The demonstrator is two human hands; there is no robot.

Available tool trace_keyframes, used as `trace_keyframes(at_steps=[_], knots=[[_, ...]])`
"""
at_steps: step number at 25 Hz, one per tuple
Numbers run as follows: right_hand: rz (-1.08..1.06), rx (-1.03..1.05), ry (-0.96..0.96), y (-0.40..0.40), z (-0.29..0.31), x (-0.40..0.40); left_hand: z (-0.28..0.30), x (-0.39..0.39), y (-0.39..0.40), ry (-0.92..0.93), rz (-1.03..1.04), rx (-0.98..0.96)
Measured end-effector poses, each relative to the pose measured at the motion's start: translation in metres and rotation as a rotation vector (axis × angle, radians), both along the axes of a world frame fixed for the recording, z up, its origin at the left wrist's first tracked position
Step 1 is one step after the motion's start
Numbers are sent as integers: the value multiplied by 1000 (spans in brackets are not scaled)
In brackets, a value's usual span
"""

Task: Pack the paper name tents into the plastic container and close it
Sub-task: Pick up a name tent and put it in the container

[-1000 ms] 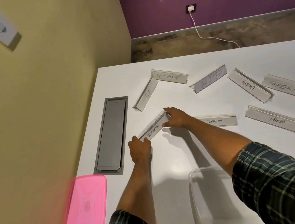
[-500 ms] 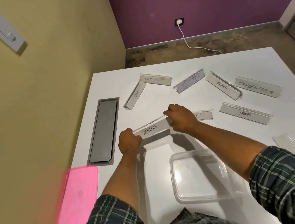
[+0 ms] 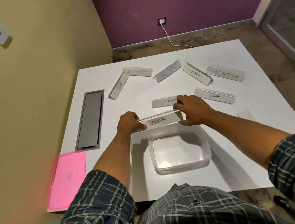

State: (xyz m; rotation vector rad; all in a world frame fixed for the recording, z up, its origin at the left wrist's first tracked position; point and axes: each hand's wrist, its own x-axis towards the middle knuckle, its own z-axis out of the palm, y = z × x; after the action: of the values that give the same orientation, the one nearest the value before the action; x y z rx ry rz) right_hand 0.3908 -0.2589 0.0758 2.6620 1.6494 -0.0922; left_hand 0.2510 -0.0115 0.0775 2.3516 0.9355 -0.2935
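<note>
I hold the ZEBRA name tent (image 3: 159, 121) by both ends, just above the far rim of the clear plastic container (image 3: 205, 143). My left hand (image 3: 129, 123) grips its left end and my right hand (image 3: 191, 110) grips its right end. The container stands open in front of me with nothing visible inside. Its pink lid (image 3: 67, 177) lies at the table's near left corner. Several other tents lie farther back: ELEPHANT (image 3: 163, 102), PANDA (image 3: 215, 96), TIGER (image 3: 119, 86), BATMAN (image 3: 137, 71), BUTTER (image 3: 168, 71), ALPHA (image 3: 196, 73) and SUPERMAN (image 3: 226, 73).
A grey cable hatch (image 3: 90, 120) is set into the white table (image 3: 112, 165) at the left. Another tent (image 3: 247, 115) lies partly hidden at the right, behind my right forearm. A yellow wall stands close on the left; the floor drops away beyond the far edge.
Both hands lifted the ZEBRA tent off the table and carried it toward me, to just above the container's far rim. The camera tilted down, showing the whole container.
</note>
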Motion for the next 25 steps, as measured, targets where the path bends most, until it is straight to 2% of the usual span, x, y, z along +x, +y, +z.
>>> trace_keyframes(at_steps=[3, 8, 10, 13, 20, 25], knots=[[26, 24, 102, -32, -4, 1, 5, 7, -13, 53, -110, -29], [-37, 29, 224, -73, -11, 2, -3, 12, -39, 193, -248, -277], [-34, 34, 267, -82, -14, -1, -12, 12, -49, 210, -330, -266], [-12, 34, 309, -90, -19, -7, -28, 8, -59, 248, -458, -141], [51, -78, 251, -79, -39, -20, -57, -5, -76, 277, -812, 371], [57, -142, 204, -69, -57, -35, -72, -7, -87, 246, -958, 499]])
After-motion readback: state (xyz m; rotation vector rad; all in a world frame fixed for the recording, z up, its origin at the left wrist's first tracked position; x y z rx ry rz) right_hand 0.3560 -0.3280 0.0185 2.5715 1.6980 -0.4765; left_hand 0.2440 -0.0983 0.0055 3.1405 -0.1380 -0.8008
